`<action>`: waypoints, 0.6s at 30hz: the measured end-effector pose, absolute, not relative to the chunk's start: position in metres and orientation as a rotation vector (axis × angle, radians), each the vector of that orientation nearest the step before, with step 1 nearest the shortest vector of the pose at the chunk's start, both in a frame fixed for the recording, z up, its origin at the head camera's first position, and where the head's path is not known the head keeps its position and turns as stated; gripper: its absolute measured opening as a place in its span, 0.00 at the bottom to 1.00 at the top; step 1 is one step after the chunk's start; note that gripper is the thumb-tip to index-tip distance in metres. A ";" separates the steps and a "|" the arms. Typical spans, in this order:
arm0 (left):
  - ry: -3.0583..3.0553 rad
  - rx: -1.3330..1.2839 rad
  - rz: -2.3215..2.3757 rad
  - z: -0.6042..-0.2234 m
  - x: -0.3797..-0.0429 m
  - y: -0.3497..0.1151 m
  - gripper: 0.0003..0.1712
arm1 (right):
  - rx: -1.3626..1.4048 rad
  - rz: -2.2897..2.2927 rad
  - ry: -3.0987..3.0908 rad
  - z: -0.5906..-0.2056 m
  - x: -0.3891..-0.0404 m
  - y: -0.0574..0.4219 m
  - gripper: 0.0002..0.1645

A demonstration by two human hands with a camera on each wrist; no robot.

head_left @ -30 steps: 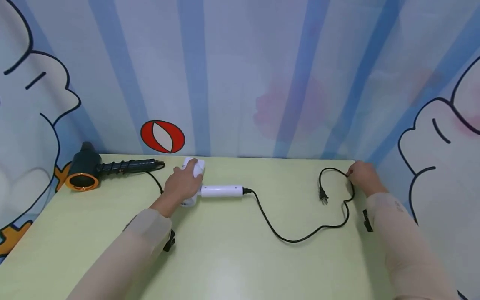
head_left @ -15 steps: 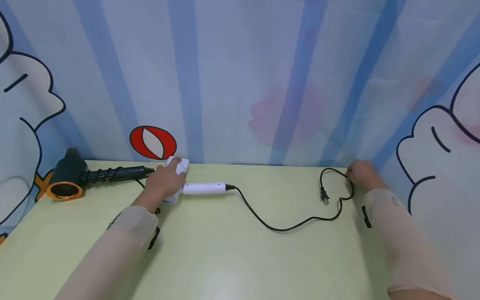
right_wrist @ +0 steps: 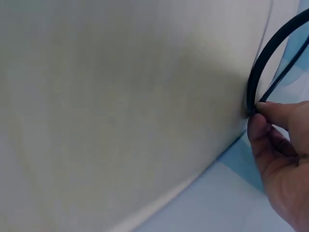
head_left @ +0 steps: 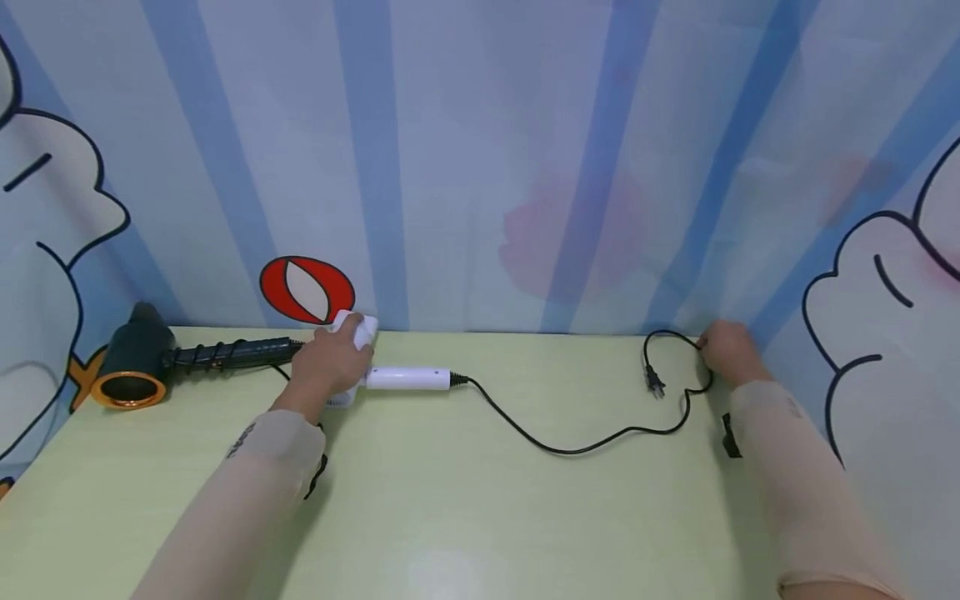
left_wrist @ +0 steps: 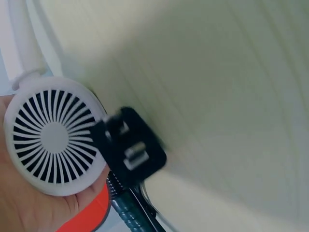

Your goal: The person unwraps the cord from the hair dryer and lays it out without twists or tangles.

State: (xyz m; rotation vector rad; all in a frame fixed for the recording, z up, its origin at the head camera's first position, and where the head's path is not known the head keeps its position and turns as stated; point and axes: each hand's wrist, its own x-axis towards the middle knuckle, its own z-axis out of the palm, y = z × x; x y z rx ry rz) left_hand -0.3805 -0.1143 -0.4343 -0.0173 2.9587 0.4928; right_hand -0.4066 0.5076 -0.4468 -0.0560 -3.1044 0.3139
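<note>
A white hair dryer (head_left: 408, 378) lies on the table, its handle pointing right. My left hand (head_left: 330, 365) grips its head from above, fingers and thumb on either side. In the left wrist view the round slotted intake grille (left_wrist: 54, 137) faces the camera, with the palm behind it. From the handle a black cord (head_left: 570, 452) runs right in a shallow sag. At the table's back right corner my right hand (head_left: 731, 350) pinches this cord between thumb and fingertips. Its two-prong plug (head_left: 655, 383) lies on the table left of that hand.
A dark green hair dryer (head_left: 138, 358) with an orange ring lies at the back left, cord wound round its handle. That handle's end is close beside my left hand. A patterned blue and white curtain (head_left: 465, 167) rises behind the table (head_left: 480, 525).
My left hand and the white hair dryer have shifted left, closer to the dark one. The cord's sag is shallower. The right hand keeps its pinch at the corner. The head view has shifted slightly.
</note>
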 end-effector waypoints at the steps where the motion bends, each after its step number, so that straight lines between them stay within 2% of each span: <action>1: 2.968 -0.014 0.475 -0.435 -0.381 -0.113 0.41 | -0.060 0.335 -3.096 -0.447 -0.403 0.507 0.16; 10: 2.975 -0.032 0.434 -0.433 -0.380 -0.107 0.41 | -0.023 0.401 -3.051 -0.439 -0.374 0.488 0.18; 18: 2.974 -0.052 0.470 -0.433 -0.380 -0.107 0.40 | 0.079 0.444 -3.073 -0.427 -0.327 0.451 0.13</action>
